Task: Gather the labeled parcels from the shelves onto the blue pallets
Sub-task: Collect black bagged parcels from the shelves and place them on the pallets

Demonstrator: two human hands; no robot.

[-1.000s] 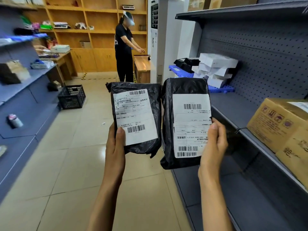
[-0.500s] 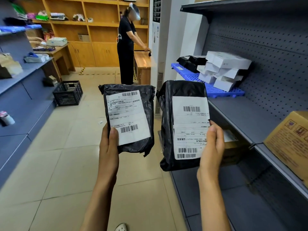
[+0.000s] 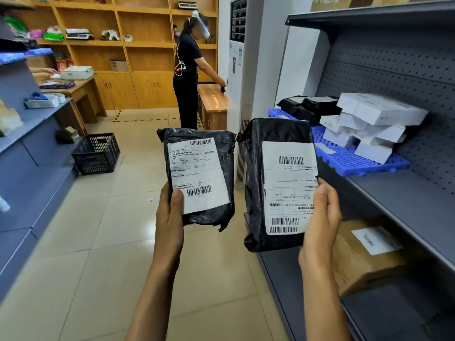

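Your left hand [image 3: 170,217] grips the smaller black parcel [image 3: 199,175] at its lower left corner, thumb pressed on the white label and fingers curled behind. Your right hand [image 3: 321,217] grips the taller black parcel [image 3: 278,188] along its lower right edge, thumb on the label's margin. You hold both upright, labels toward you, side by side with a narrow gap between them.

Beyond your right hand and slightly above it, the blue pallet [image 3: 352,163] lies on the grey shelf [image 3: 403,200], loaded with white boxes [image 3: 371,119] stacked unevenly and black bags [image 3: 307,107] at its far end. Just below your right hand, on the lower shelf, sits a labeled cardboard box [image 3: 364,257].

Ahead of your left hand, a black crate [image 3: 96,153] stands on the tiled floor [image 3: 98,242]. Farther off, a person in black [image 3: 187,77] stands at a wooden surface [image 3: 213,97].
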